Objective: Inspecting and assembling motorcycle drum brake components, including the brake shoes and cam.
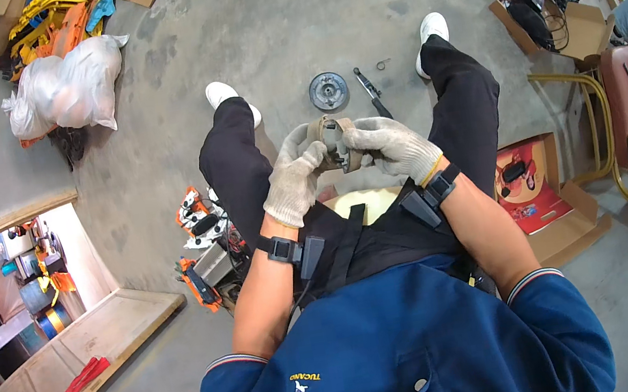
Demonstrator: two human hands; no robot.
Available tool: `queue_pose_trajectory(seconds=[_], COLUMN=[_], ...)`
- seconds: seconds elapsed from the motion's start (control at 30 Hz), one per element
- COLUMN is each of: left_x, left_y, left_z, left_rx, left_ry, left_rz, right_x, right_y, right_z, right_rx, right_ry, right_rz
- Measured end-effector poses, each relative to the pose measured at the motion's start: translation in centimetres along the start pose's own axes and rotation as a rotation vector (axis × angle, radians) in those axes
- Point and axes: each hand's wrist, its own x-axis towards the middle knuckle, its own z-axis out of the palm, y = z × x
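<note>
A pair of curved brake shoes point(354, 158) forms a ring in front of my lap. My left hand point(294, 176), in a pale knit work glove, grips the left side of it. The gloved right hand point(397, 147) pinches its right side, thumb and fingers pressed together. Between the two curved pieces a gap shows, with small metal parts in it. Beyond the hands, on the floor between my feet, lies a round grey metal brake plate point(329, 92). A ratchet wrench point(372, 93) with a dark handle rests to its right, beside a small thin ring point(383, 64).
Orange and white power tools point(201, 222) stand by my left leg. An opened cardboard box with a red panel point(530, 186) lies right, near a yellow-framed chair point(605, 117). White plastic bags point(71, 87) are far left; boxed cables point(532, 14) far right. A wooden bench point(99, 345) stands lower left.
</note>
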Motion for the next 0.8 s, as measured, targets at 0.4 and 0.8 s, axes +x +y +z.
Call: queue_pose_trajectory(seconds=[0.4, 0.8], left_x=[-0.1, 0.2], left_y=[0.3, -0.3], left_z=[0.3, -0.1], left_rx=[0.359, 0.45], left_ry=[0.046, 0.073], left_rz=[-0.125, -0.17], right_x=[-0.2, 0.0], right_y=[-0.4, -0.1], right_z=[0.3, 1.0], right_rx=[-0.197, -0.34], right_ry=[0.013, 0.02], right_rz=[0.001, 0.007])
